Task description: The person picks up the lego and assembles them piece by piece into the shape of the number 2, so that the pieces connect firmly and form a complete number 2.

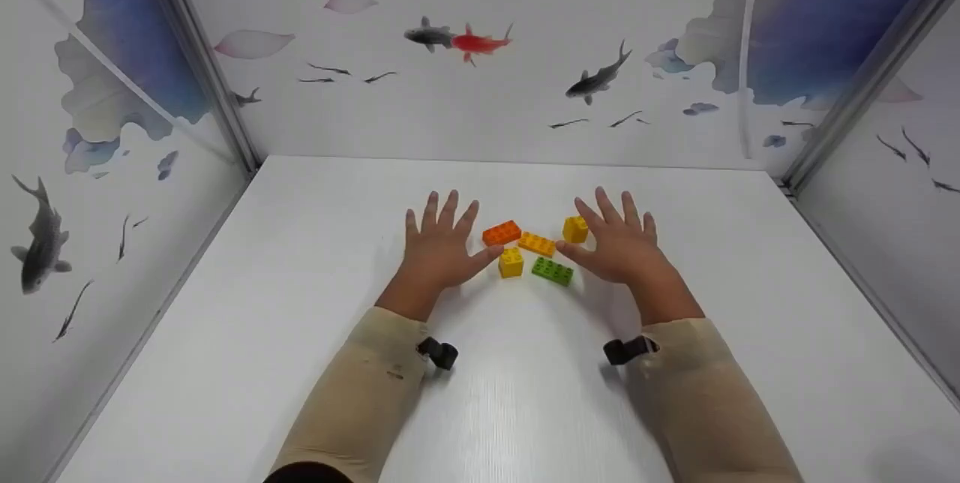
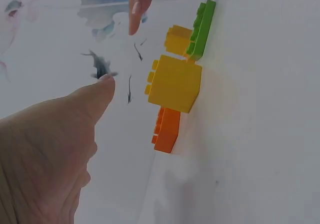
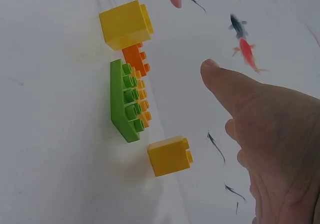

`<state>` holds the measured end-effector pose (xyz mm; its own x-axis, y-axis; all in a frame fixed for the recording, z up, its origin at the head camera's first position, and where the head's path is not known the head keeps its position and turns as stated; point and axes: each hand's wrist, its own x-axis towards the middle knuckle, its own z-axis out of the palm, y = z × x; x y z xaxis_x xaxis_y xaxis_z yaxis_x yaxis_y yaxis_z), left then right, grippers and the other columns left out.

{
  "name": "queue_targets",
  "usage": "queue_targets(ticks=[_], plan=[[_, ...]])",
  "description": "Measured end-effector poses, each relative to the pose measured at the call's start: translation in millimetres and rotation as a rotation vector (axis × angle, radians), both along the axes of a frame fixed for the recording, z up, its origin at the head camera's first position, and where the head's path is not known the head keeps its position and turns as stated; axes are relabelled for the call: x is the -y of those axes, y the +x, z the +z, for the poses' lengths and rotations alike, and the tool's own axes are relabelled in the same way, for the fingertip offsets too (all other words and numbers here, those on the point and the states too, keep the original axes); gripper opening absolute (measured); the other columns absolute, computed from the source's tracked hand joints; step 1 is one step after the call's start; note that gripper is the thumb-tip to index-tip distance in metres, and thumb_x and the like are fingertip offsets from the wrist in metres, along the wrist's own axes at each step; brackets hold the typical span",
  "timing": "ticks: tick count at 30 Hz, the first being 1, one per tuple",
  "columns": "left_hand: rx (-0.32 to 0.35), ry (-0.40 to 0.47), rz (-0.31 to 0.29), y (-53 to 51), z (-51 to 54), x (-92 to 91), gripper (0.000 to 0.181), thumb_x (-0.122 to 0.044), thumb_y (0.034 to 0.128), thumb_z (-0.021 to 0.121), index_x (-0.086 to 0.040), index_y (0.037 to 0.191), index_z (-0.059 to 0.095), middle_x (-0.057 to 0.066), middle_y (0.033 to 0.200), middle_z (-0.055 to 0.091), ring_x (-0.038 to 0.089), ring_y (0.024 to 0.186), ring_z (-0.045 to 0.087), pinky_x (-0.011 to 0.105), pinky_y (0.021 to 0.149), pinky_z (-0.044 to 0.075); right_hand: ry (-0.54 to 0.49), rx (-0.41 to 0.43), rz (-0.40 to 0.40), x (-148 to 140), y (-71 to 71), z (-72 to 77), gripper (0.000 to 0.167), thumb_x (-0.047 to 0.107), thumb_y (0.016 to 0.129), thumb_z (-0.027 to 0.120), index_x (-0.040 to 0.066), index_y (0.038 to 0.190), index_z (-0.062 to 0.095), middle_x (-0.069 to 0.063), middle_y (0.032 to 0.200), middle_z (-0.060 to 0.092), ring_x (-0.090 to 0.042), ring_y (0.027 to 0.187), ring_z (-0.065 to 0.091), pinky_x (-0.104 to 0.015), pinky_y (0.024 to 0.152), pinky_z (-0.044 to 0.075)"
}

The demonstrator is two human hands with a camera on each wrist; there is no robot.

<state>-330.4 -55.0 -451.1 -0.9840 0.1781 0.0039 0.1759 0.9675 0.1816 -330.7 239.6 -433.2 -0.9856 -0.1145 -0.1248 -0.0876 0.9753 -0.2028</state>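
Observation:
Several toy building bricks lie loosely grouped on the white table. My left hand (image 1: 442,247), fingers spread, is at the group's left side, with its thumb near a yellow brick (image 1: 511,263) and an orange brick (image 1: 501,233). Fingers also spread, my right hand (image 1: 619,243) is at the right, near another yellow brick (image 1: 574,230) partly hidden by it. Between the hands are a flat amber brick (image 1: 536,244) and a green brick (image 1: 553,271). In the right wrist view the green brick (image 3: 123,101) partly covers the amber one. Neither hand holds anything.
The white tabletop (image 1: 517,408) is bounded by a back wall (image 1: 510,115) and side panels printed with fish and leaves. Metal posts (image 1: 202,55) stand at the back corners. Each sleeved forearm has a black wrist device (image 1: 439,353) on its inner side.

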Motion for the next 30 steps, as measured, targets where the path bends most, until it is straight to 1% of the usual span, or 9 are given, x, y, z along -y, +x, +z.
queue_targets(ticks=[6, 9, 13, 19, 22, 24, 26, 28, 30], plan=[[0.046, 0.12, -0.086, 0.1, 0.0, -13.6, 0.097, -0.083, 0.0948, 0.051, -0.037, 0.173, 0.015, 0.002, 0.184, 0.005, 0.034, 0.171, 0.002, 0.06, 0.135, 0.016, -0.058, -0.01, 0.048, 5, -0.7, 1.8, 0.1, 0.083, 0.093, 0.056, 0.04, 0.172, 0.014, -0.002, 0.183, -0.004, -0.043, 0.168, -0.011, -0.078, 0.128, 0.0], [0.061, 0.173, -0.112, 0.2, -0.3, -17.4, 0.098, -0.081, 0.094, 0.056, -0.037, 0.172, 0.016, 0.0, 0.183, 0.009, 0.032, 0.17, 0.007, 0.06, 0.134, 0.022, -0.086, -0.012, 0.069, 9, 0.0, 2.3, 0.098, 0.078, 0.093, 0.062, 0.038, 0.172, 0.019, -0.001, 0.184, 0.004, -0.041, 0.169, -0.004, -0.078, 0.127, 0.007], [0.082, 0.239, -0.135, 0.6, -3.1, -21.2, 0.099, -0.079, 0.0929, 0.061, -0.037, 0.172, 0.018, -0.001, 0.182, 0.013, 0.031, 0.169, 0.013, 0.06, 0.132, 0.028, -0.09, -0.016, 0.092, 12, 0.7, 0.4, 0.093, 0.071, 0.096, 0.065, 0.035, 0.171, 0.023, -0.003, 0.182, 0.015, -0.041, 0.168, 0.008, -0.076, 0.128, 0.015], [0.165, 0.366, -0.177, 3.1, -9.7, -24.1, 0.097, -0.076, 0.0926, 0.065, -0.04, 0.171, 0.021, -0.004, 0.18, 0.017, 0.029, 0.167, 0.017, 0.063, 0.128, 0.033, -0.111, 0.027, 0.11, 17, 1.8, -3.0, 0.088, 0.065, 0.096, 0.069, 0.035, 0.169, 0.031, -0.005, 0.178, 0.029, -0.039, 0.165, 0.023, -0.073, 0.126, 0.027], [0.179, 0.406, -0.202, 2.8, -13.0, -24.6, 0.093, -0.072, 0.0943, 0.066, -0.037, 0.17, 0.026, -0.002, 0.177, 0.025, 0.029, 0.165, 0.023, 0.062, 0.128, 0.035, -0.125, 0.058, 0.12, 18, 1.6, -4.1, 0.085, 0.063, 0.097, 0.071, 0.032, 0.168, 0.035, -0.008, 0.175, 0.033, -0.041, 0.162, 0.028, -0.072, 0.125, 0.03], [0.187, 0.442, -0.2, 1.6, -15.2, -24.6, 0.089, -0.067, 0.0956, 0.069, -0.035, 0.169, 0.03, -0.002, 0.174, 0.031, 0.027, 0.162, 0.029, 0.059, 0.129, 0.036, -0.149, 0.077, 0.12, 17, 0.8, -4.8, 0.082, 0.059, 0.097, 0.073, 0.029, 0.167, 0.039, -0.01, 0.174, 0.035, -0.041, 0.162, 0.03, -0.07, 0.126, 0.03], [0.195, 0.491, -0.192, -0.7, -18.2, -24.6, 0.085, -0.06, 0.0968, 0.072, -0.033, 0.168, 0.034, -0.001, 0.17, 0.038, 0.026, 0.158, 0.036, 0.055, 0.129, 0.037, -0.179, 0.1, 0.124, 17, -0.4, -5.6, 0.078, 0.054, 0.098, 0.074, 0.026, 0.165, 0.044, -0.011, 0.168, 0.043, -0.04, 0.156, 0.039, -0.067, 0.125, 0.036], [0.204, 0.533, -0.174, -2.8, -21.0, -24.9, 0.082, -0.053, 0.0972, 0.076, -0.03, 0.166, 0.038, 0.001, 0.165, 0.044, 0.024, 0.152, 0.044, 0.051, 0.128, 0.038, -0.211, 0.12, 0.128, 17, -2.1, -7.0, 0.072, 0.047, 0.098, 0.077, 0.023, 0.161, 0.05, -0.01, 0.158, 0.054, -0.036, 0.147, 0.051, -0.062, 0.121, 0.044], [0.218, 0.562, -0.154, -4.8, -23.1, -25.6, 0.079, -0.048, 0.0974, 0.077, -0.026, 0.164, 0.041, 0.001, 0.159, 0.049, 0.022, 0.144, 0.051, 0.047, 0.126, 0.042, -0.233, 0.137, 0.135, 16, -4.4, -8.4, 0.067, 0.041, 0.097, 0.079, 0.02, 0.157, 0.056, -0.008, 0.144, 0.065, -0.031, 0.133, 0.06, -0.056, 0.115, 0.052]])
